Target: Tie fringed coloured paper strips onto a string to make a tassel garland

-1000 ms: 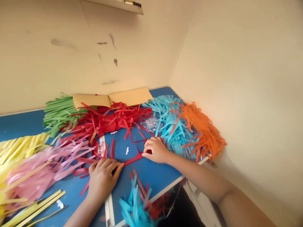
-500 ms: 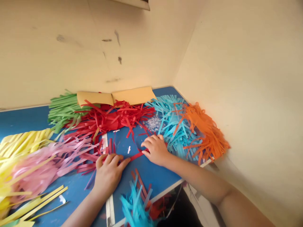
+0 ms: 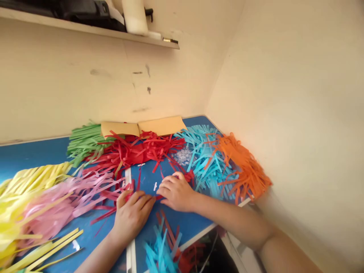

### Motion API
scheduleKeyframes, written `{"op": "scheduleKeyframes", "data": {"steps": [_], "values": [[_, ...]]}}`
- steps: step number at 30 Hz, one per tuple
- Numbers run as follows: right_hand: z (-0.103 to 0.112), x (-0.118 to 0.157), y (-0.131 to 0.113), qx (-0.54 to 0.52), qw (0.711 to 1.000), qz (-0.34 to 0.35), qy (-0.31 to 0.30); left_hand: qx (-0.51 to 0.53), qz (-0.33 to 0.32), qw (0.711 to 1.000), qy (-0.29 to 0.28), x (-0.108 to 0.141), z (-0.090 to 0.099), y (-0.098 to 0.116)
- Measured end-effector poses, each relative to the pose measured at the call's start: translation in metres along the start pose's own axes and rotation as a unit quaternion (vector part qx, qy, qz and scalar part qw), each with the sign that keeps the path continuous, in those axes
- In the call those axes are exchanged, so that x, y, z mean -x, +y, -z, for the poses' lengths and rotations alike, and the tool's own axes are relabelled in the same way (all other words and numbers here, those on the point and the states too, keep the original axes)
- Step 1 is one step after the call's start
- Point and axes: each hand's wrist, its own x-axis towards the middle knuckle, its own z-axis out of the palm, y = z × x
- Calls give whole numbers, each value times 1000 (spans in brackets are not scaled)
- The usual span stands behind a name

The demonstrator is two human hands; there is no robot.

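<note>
My left hand rests on the blue table with its fingers closed on a red paper strip. From the right, my right hand grips the same strip, its fingertips almost touching those of the left. Part of the strip is hidden under both hands. A bunched piece of red paper shows just beyond the right hand. Close behind the hands lies a heap of red fringed paper, and more loose red strips spread by the left fingers.
Green, yellow and pink fringes lie to the left. Blue and orange fringes are at the right corner beside small clear bits. Another blue fringe hangs at the front edge. A shelf is above.
My right hand has slid left along the red strip, close to my left hand, which stays about where it was. The view has tilted up, showing more of the shelf.
</note>
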Motion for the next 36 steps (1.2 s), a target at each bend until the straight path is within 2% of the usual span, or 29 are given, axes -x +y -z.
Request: {"op": "scheduleKeyframes", "data": {"steps": [4,8,11,14,17,19,20,22,23,25,27,29,31,33,34,35,36], "values": [[19,4,8,-6,998,4,-56,-19,-8,1000,18,13,10,-3],[39,21,35,37,997,-19,-67,-48,-36,998,26,23,15,-14],[54,39,57,74,993,-34,-85,-37,-4,999,32,28,11,-20],[74,58,81,90,987,-83,-109,-9,28,999,37,29,5,-20],[99,69,96,120,971,-164,-125,1,35,999,32,26,3,-17],[113,69,88,161,958,-218,-95,-1,34,999,26,24,4,-15],[116,66,77,171,957,-227,-66,-4,32,999,25,23,5,-13],[110,55,43,142,971,-192,2,-16,12,999,29,21,7,-9],[100,47,23,102,984,-146,26,-25,-1,999,28,20,7,-6],[72,29,-10,44,994,-78,63,-42,-22,999,21,21,7,-2],[44,17,-23,47,996,-25,65,-48,-27,998,-1,25,5,-1],[29,15,-9,40,999,8,29,-49,-18,998,-21,31,1,-3],[32,24,21,37,999,-1,-20,-47,-7,998,-30,37,-2,-7],[47,34,46,66,994,-75,-32,-43,0,999,-26,39,-5,-10],[55,36,51,84,989,-119,-22,-38,0,999,-21,39,-6,-10],[61,36,49,93,984,-150,-4,-32,-1,999,-17,37,-6,-10],[64,34,41,87,984,-153,17,-28,-1,1000,-11,34,-5,-8]]}}
